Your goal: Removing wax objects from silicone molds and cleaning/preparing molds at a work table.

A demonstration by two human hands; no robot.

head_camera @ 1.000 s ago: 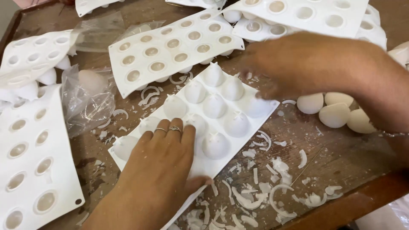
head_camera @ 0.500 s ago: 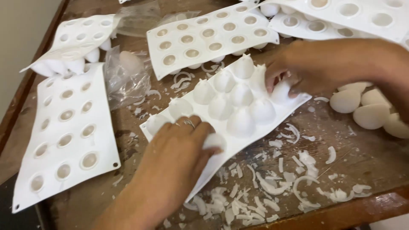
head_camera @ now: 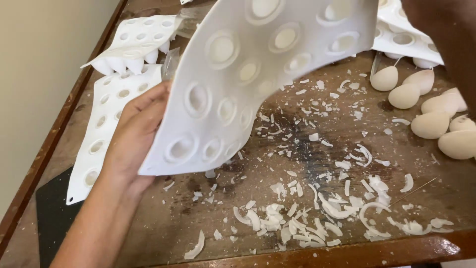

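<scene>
White silicone, pocked with round cavities, fills the upper middle of the view: a flexible mould sheet (head_camera: 258, 74) is lifted off the wooden bench (head_camera: 307, 149) and bowed, its cavity side turned toward the camera. The left hand (head_camera: 136, 134) is clamped on the sheet's lower left edge, fingers curled behind it and the palm against its rim. The right hand is mostly out of view; only a dark forearm (head_camera: 446, 34) shows at the sheet's upper right, and whether its fingers are closed on the sheet cannot be told.

Left of the lifted sheet, a second white mould (head_camera: 111, 124) lies flat on the bench, and beyond that one a third mould (head_camera: 134, 42) rests cavity side up with pointed cups hanging beneath. To the sheet's right, more white moulds (head_camera: 406, 39) are stacked at the bench's far edge. Below those, well right of the sheet, a cluster of cream drop-shaped castings (head_camera: 431, 121) lies on the wood. Under and in front of the sheet, white curls and flakes of trimmings (head_camera: 317, 208) are scattered across the dark-stained bench top. A scrap of clear plastic wrapping (head_camera: 171, 62) peeks out just behind the sheet's left edge.
</scene>
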